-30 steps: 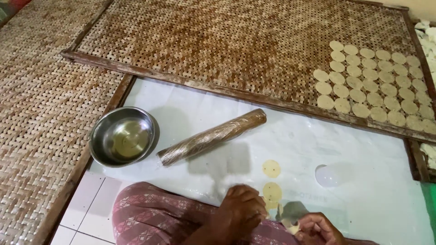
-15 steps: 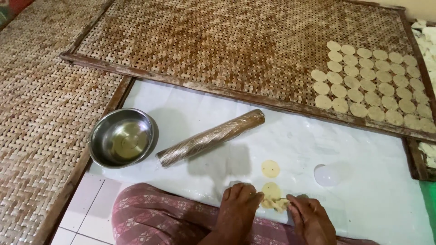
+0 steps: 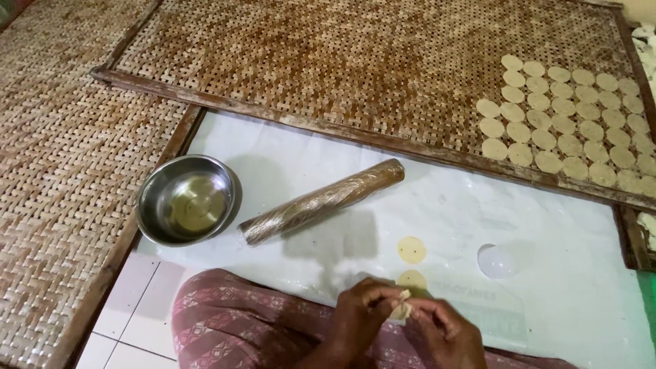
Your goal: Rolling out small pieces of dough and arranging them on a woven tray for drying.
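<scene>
My left hand (image 3: 359, 316) and my right hand (image 3: 445, 329) meet at the bottom of the view, both pinching a small pale piece of dough (image 3: 403, 305) between the fingertips. Just beyond them a flat dough disc (image 3: 411, 249) lies on the white plastic sheet (image 3: 560, 301), and another disc (image 3: 412, 278) is partly hidden by my fingers. A wrapped rolling pin (image 3: 321, 201) lies slanted on the sheet. A steel bowl (image 3: 185, 199) stands at its left end.
A big woven bamboo tray (image 3: 328, 75) lies beyond the sheet, with several rows of dough discs (image 3: 567, 119) at its right end. Another woven tray (image 3: 55, 171) is on the left. A clear round lid (image 3: 497, 260) sits on the sheet. My patterned cloth (image 3: 232, 328) covers my knee.
My hands lifted off the sheet and came together, now pinching a piece of dough between them. The view shifted slightly.
</scene>
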